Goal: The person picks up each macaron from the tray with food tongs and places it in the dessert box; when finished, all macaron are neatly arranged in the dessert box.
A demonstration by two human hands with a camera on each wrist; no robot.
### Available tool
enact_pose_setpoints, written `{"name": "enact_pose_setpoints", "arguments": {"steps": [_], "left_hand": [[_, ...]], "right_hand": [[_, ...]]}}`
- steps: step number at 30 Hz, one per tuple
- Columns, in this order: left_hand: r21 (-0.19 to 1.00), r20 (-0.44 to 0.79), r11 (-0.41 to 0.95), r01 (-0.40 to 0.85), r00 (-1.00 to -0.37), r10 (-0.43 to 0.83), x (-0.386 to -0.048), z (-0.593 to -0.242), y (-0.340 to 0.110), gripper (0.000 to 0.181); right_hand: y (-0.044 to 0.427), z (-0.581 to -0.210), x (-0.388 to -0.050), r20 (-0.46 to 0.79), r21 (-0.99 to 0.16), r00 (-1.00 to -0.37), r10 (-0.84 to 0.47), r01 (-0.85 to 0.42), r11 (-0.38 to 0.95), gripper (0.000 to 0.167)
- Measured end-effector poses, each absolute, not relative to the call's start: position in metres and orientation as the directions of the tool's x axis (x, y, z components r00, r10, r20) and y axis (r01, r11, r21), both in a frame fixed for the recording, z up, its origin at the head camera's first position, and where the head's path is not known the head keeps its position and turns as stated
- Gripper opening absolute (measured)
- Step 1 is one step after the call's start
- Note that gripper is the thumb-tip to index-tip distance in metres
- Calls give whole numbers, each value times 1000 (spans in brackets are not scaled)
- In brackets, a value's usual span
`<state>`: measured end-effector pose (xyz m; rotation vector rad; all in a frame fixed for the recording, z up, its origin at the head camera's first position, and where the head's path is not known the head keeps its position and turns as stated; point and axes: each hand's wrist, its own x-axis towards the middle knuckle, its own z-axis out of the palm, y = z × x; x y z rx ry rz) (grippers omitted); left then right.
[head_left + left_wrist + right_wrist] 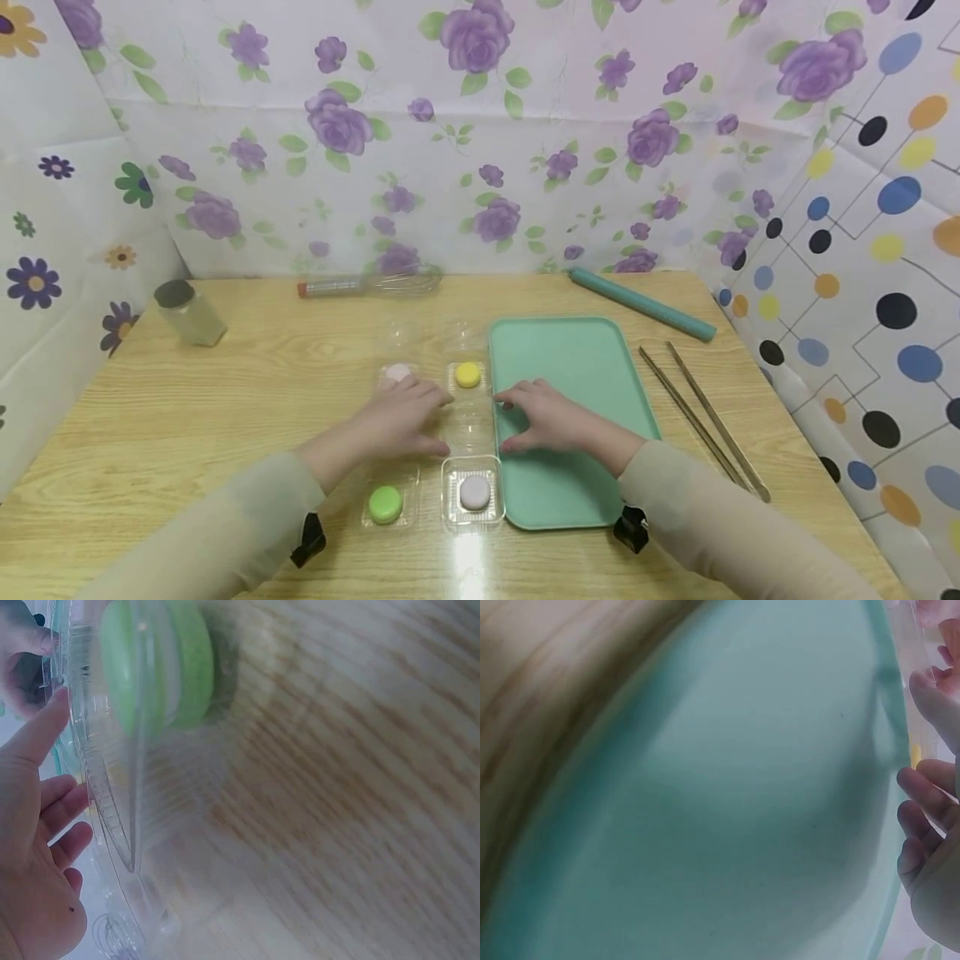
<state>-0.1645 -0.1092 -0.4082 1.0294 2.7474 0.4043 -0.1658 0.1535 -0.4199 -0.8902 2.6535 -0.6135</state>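
My left hand is held over the clear plastic boxes between the pink macaron and the green macaron, its fingers loosely bent with nothing between them. Facing it, my right hand hovers above the left edge of the green tray, thumb and fingers apart and holding nothing. Between the hands lies part of a clear box lid. A yellow macaron sits in a box just beyond, and a pale lilac macaron sits in an open box nearer me.
At the back lie a whisk and a teal rolling pin. A jar with a dark lid stands at the left. Metal tongs lie right of the tray, and patterned cloths hang around the table.
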Motion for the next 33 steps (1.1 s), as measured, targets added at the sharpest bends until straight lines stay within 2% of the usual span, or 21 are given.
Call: {"name": "enact_pose_setpoints", "arguments": {"steps": [15, 22, 27, 33], "left_hand": [[330, -8, 735, 593, -776, 630, -167, -393, -112, 95], [305, 37, 737, 604, -780, 624, -166, -393, -110, 92], [328, 75, 718, 614, -775, 628, -164, -394, -108, 86], [347, 30, 697, 628, -750, 661, -161, -402, -106, 83]], "right_hand": [[152, -416, -167, -52, -620, -818, -572, -423, 661, 82], [152, -414, -168, -55, -657, -796, -602, -425, 622, 83], [150, -412, -168, -49, -652, -781, -622, -447, 612, 85], [146, -412, -168, -44, -651, -756, -653, -474, 593, 87]]}}
